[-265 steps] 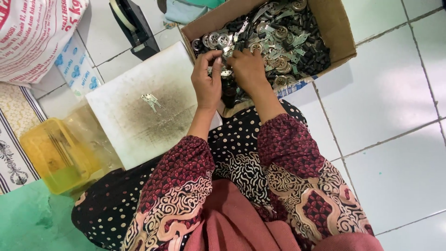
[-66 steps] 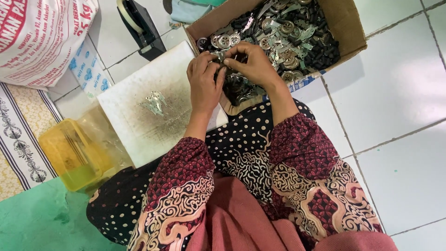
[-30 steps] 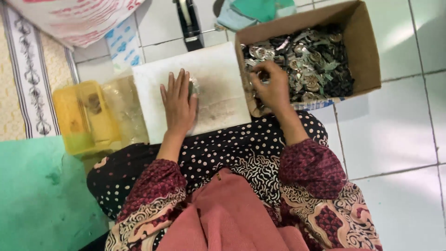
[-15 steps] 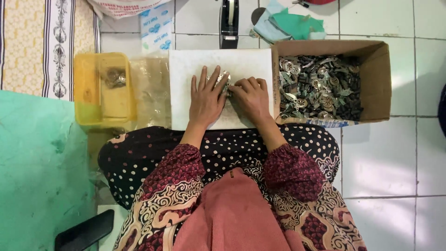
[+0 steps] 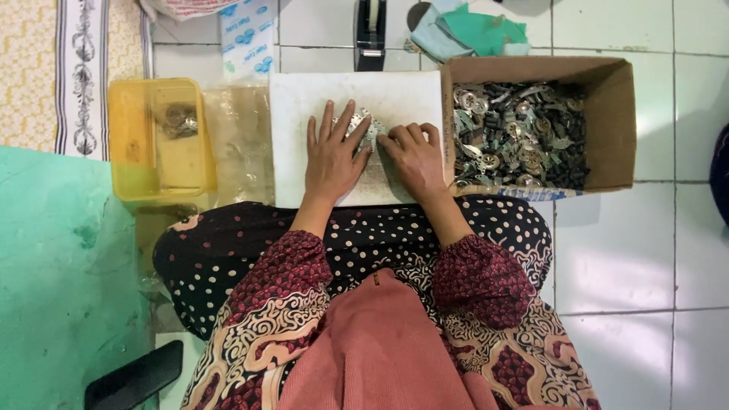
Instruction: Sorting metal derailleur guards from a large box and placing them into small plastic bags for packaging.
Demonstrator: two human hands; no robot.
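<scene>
My left hand (image 5: 332, 156) lies flat, fingers spread, on a white board (image 5: 304, 99) in front of my knees. Its fingertips touch a small heap of shiny metal parts (image 5: 363, 125) near the board's middle. My right hand (image 5: 414, 156) rests beside it with the fingers curled, its fingertips at the same heap; whether it pinches a part I cannot tell. To the right stands an open cardboard box (image 5: 619, 121) filled with several small metal pieces (image 5: 520, 137).
A yellow plastic tub (image 5: 133, 163) with a few metal parts stands left of the board, with a clear plastic bag (image 5: 239, 144) between them. A black tape dispenser (image 5: 370, 34) and green cloth (image 5: 482, 30) lie behind. A green mat (image 5: 53, 288) covers the left floor; a dark phone (image 5: 133, 376) lies nearby.
My right hand left the cardboard box and came onto the white board beside my left hand. The view swung until the board and box lie square in front of me.
</scene>
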